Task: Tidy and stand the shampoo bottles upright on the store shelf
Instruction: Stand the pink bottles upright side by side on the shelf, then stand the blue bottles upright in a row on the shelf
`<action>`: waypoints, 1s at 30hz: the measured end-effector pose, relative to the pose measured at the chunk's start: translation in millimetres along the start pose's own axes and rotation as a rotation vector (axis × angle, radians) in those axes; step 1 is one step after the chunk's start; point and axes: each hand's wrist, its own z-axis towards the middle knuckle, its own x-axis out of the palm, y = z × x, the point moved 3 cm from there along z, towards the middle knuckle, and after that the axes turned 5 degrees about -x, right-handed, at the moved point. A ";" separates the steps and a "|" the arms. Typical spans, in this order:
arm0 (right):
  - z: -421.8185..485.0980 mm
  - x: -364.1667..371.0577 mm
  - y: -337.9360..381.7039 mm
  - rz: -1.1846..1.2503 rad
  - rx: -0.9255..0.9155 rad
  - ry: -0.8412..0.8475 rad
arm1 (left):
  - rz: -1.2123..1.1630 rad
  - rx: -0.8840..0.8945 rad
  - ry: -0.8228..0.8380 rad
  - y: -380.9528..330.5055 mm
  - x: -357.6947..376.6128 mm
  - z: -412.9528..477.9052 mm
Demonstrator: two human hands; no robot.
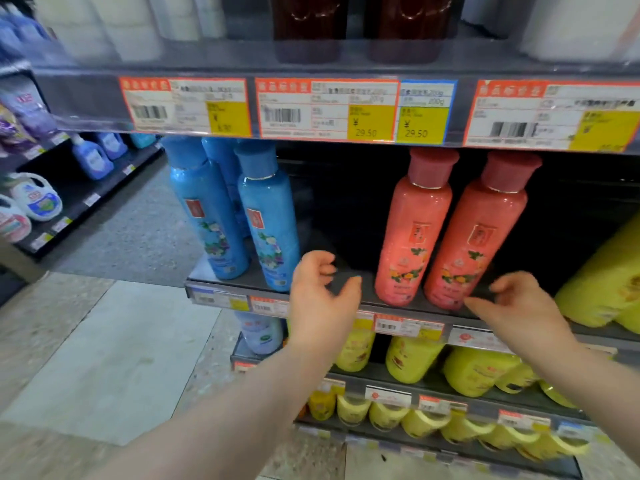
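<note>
Shampoo bottles (415,230) — glossy, round-shouldered plastic — stand upright.

The blue bottles (266,216) and coral-pink bottles (415,230) bear floral labels; lower bottles (408,362) are yellow; price tags (325,109) red-bordered with yellow.

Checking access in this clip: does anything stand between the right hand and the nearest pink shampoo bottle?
Nothing visible does. The right hand is beside the base of the right-hand pink bottle, fingers loosely curled toward it.
</note>
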 end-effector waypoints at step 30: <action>-6.4 176.8 158.8 0.105 -0.309 0.188 | 0.058 -0.141 0.031 43.3 -133.2 98.3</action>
